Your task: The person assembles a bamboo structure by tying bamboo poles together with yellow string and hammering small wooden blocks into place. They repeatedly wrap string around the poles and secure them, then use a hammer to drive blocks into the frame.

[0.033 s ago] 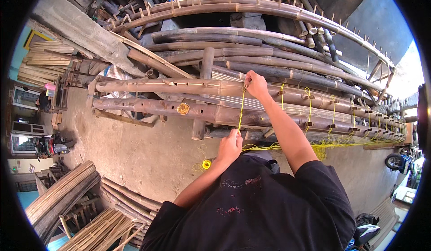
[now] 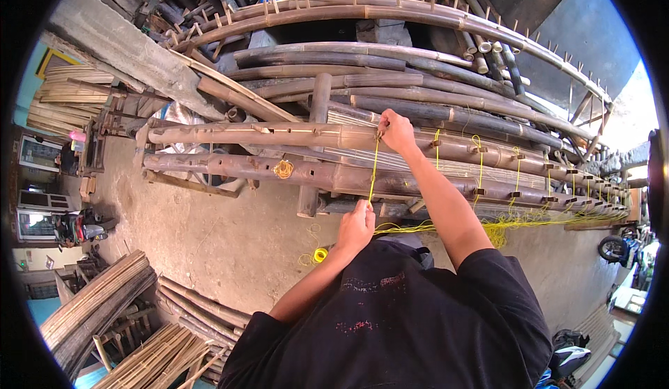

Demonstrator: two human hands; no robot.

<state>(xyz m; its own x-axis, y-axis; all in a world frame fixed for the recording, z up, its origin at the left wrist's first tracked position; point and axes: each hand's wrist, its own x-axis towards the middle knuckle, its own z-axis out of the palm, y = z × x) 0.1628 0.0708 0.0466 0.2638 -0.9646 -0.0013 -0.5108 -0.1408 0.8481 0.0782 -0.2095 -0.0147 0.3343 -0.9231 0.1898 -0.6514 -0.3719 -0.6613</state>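
A yellow cord (image 2: 375, 167) runs taut between my two hands, across two long bamboo poles. My right hand (image 2: 397, 131) pinches its upper end at the far pole (image 2: 265, 133). Nearer to me, my left hand (image 2: 356, 225) grips the lower end, just in front of the near pole (image 2: 237, 166). Thin pale strips (image 2: 376, 158) lie lengthwise between the poles. Further right, several yellow cords tie the poles together at wooden pegs (image 2: 516, 195). From near my left hand a loose bundle of yellow cord (image 2: 418, 228) trails off to the right.
A yellow cord roll (image 2: 320, 255) lies on the concrete floor (image 2: 209, 229). Bamboo poles (image 2: 320, 58) are stacked behind the frame, beside a pegged bamboo frame (image 2: 313, 17). Split bamboo bundles (image 2: 97, 305) fill the lower left. A concrete beam (image 2: 125, 48) slants at upper left; a motorcycle wheel (image 2: 613, 250) stands right.
Almost nothing differs. Both hands keep their places on the taut yellow cord, and the view has shifted very slightly.
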